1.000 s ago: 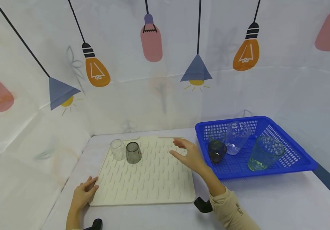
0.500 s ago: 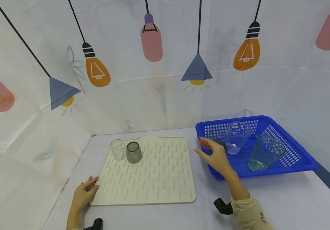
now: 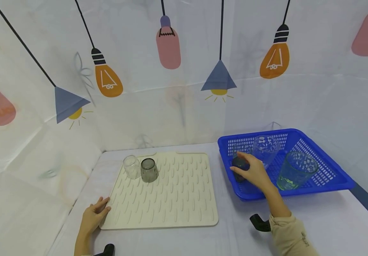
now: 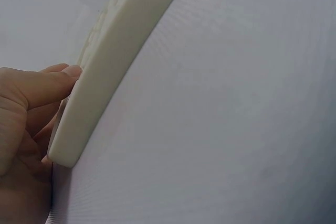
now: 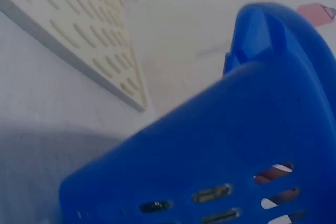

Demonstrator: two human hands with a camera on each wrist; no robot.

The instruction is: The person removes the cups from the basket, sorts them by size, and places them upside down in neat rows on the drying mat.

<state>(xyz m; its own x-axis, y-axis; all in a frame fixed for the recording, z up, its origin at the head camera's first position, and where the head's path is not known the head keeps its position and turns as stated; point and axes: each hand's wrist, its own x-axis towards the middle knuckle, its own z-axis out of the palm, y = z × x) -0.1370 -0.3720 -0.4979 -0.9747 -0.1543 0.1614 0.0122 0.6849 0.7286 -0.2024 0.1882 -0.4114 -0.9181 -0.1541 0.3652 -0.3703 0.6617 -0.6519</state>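
Observation:
In the head view, my right hand point(image 3: 253, 173) reaches into the blue plastic basket point(image 3: 337, 176). Its thumb and fingers curl round a small dark glass point(image 3: 240, 163), partly hidden by the hand. My left hand point(image 3: 91, 217) rests at the near left corner of the cream ridged drying mat point(image 3: 171, 199). In the left wrist view, its thumb and fingers touch the mat's edge point(image 4: 97, 98). A small clear glass point(image 3: 131, 167) and a small grey glass point(image 3: 149, 170) stand side by side at the mat's far left. The right wrist view shows mostly the basket's outer wall point(image 5: 210, 140).
Inside the basket are a tall clear glass point(image 3: 265, 151) and a large green-tinted glass point(image 3: 296, 170), both leaning. Another clear glass point(image 3: 240, 148) sits behind the dark one. White cloth point(image 3: 184, 241) covers the table. A lamp-patterned sheet point(image 3: 184, 106) hangs behind.
My right hand has moved right from above the mat into the basket, and its fingers have closed round the dark glass. The left hand has stayed at the mat's corner.

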